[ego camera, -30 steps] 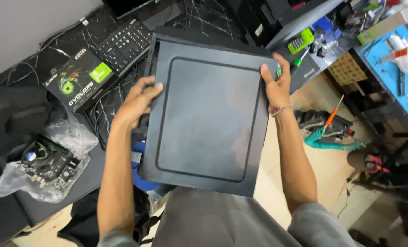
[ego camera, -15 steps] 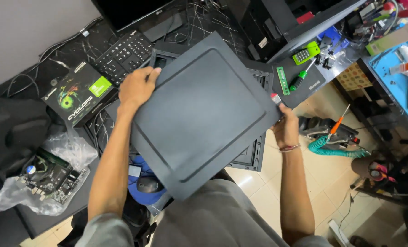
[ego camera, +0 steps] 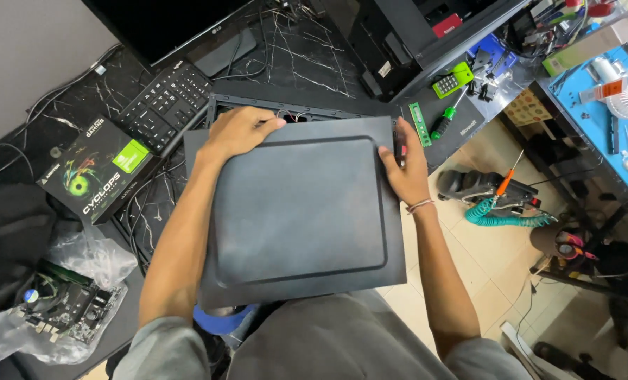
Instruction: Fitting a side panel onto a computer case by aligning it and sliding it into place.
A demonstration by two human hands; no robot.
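Note:
A dark grey metal side panel (ego camera: 300,211) of a computer case lies flat over the open black case (ego camera: 286,105), its embossed rectangle facing up. My left hand (ego camera: 238,131) grips the panel's far left corner, fingers curled over the top edge. My right hand (ego camera: 404,167) holds the panel's right edge near the far corner, a thin bracelet on the wrist. A strip of the case interior with wires shows just beyond the panel's far edge.
A black keyboard (ego camera: 167,104) and monitor (ego camera: 166,28) sit behind the case. A black-and-green box (ego camera: 96,169) and a bagged circuit board (ego camera: 60,302) lie left. A green-handled screwdriver (ego camera: 446,121), memory stick (ego camera: 419,123) and green calculator (ego camera: 452,79) lie right. Turquoise coiled hose (ego camera: 500,214) on floor.
The panel, tilted and rotated half a second ago, has been turned square and lowered flat onto the case. Both hands shifted toward its far corners.

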